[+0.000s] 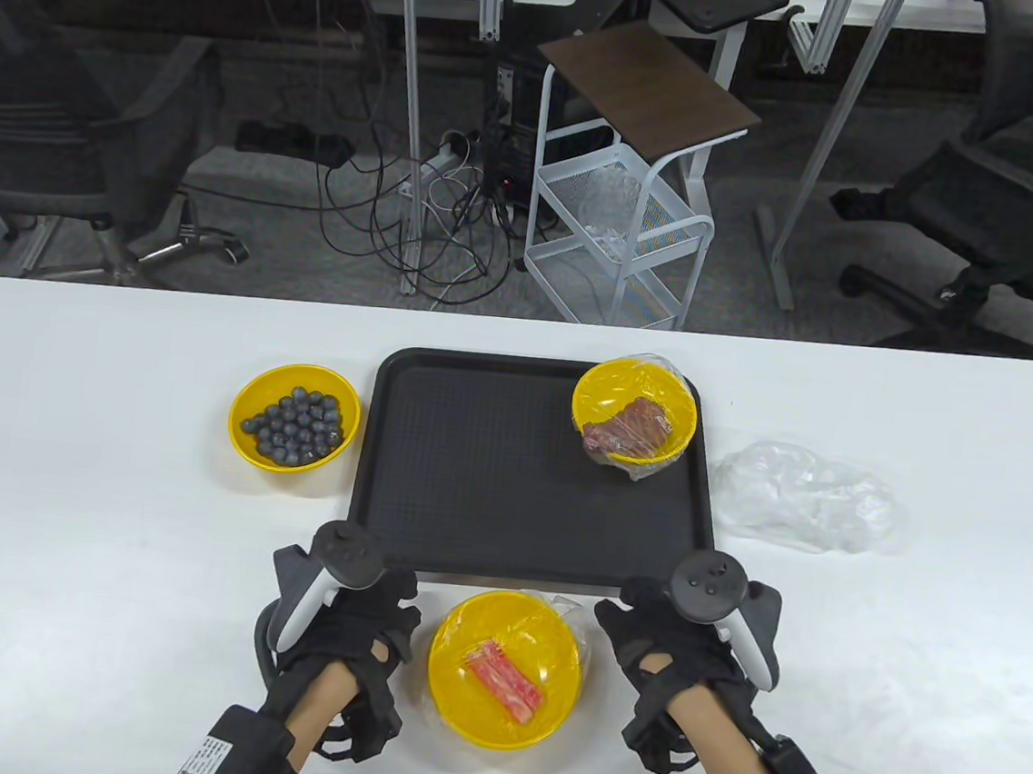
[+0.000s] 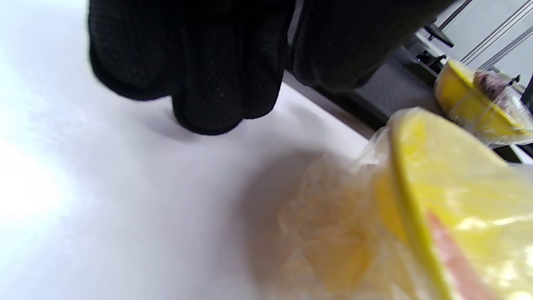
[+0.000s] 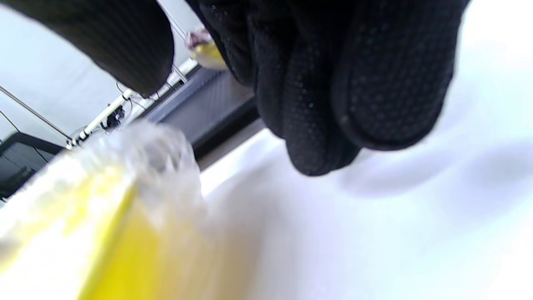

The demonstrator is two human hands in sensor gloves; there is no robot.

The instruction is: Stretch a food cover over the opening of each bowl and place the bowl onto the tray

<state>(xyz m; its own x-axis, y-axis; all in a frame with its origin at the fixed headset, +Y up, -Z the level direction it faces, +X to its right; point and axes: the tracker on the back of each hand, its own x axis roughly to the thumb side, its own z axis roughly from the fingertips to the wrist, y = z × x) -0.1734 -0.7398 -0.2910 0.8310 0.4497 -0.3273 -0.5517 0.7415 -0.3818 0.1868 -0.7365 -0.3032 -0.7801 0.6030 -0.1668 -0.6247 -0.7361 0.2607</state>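
A yellow bowl of pink sticks [image 1: 506, 669] stands on the table in front of the black tray [image 1: 488, 494], with clear film stretched over it and bunched at its rim [image 2: 333, 225]. My left hand [image 1: 390, 608] sits just left of it and my right hand [image 1: 631, 622] just right, both apart from the bowl. The fingers [image 2: 208, 83] of the left and the fingers [image 3: 333, 104] of the right hang loosely curled over the table and hold nothing. A covered yellow bowl of meat [image 1: 633, 416] stands in the tray's far right corner. An uncovered bowl of blueberries [image 1: 294, 418] is left of the tray.
A loose heap of clear food covers [image 1: 812, 498] lies on the table right of the tray. Beyond the table's far edge stand a white wire cart [image 1: 623, 233], office chairs and cables on the floor.
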